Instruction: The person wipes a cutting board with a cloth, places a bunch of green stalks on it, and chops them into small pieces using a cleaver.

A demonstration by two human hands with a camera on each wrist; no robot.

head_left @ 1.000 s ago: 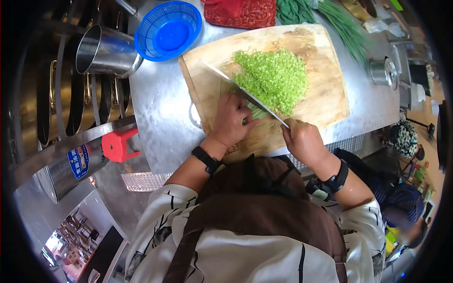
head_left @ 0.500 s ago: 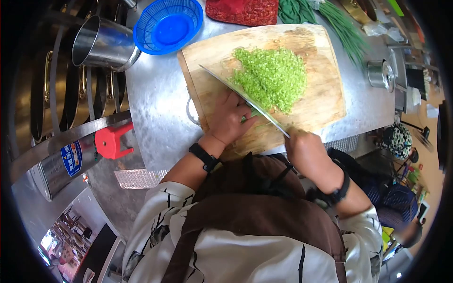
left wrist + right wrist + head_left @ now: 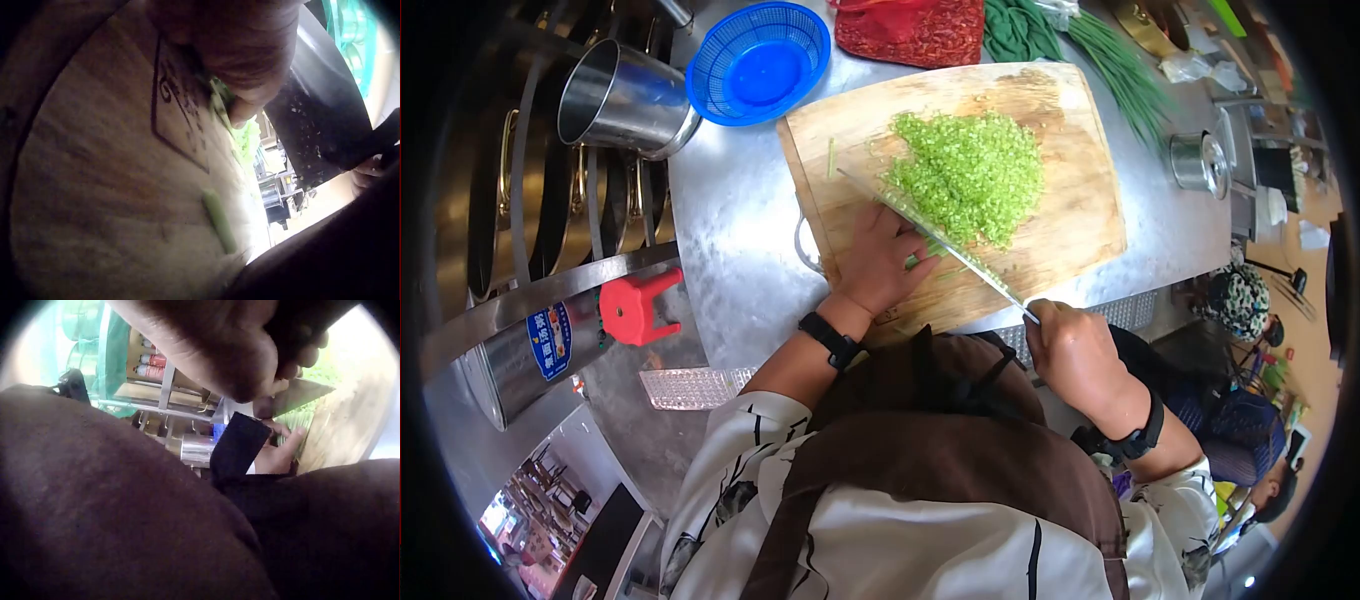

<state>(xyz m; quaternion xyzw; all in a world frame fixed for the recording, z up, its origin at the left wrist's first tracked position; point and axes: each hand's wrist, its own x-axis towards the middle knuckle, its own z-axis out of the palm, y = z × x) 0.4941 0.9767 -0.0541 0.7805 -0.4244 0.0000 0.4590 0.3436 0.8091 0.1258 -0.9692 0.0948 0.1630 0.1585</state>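
My left hand [image 3: 882, 262] lies on the wooden cutting board [image 3: 1080, 190], its curled fingers holding down a bunch of thin green stalks [image 3: 302, 419]. My right hand [image 3: 1078, 350] grips the handle of a cleaver [image 3: 977, 266], whose broad dark blade shows specks in the left wrist view. Edge-on from above, the blade runs diagonally right beside the left fingertips. Beyond it spreads a heap of finely chopped green stalks [image 3: 975, 170]. One short stalk piece [image 3: 219, 222] sits apart on the board near the left wrist. The left hand covers most of the bunch.
Behind the board stand a blue plastic basket [image 3: 805, 92], a red bag [image 3: 910, 30] and a green cloth [image 3: 1018, 32]. Long green chives [image 3: 1115, 70] lie at the back right, near a steel container [image 3: 1198, 165]. A steel pot [image 3: 605, 100] is at left; a red stool [image 3: 628, 310] stands below.
The right hand and cleaver have shifted right and toward the body. The left hand stays near the same spot. A small green stalk piece now shows at the board's upper left.
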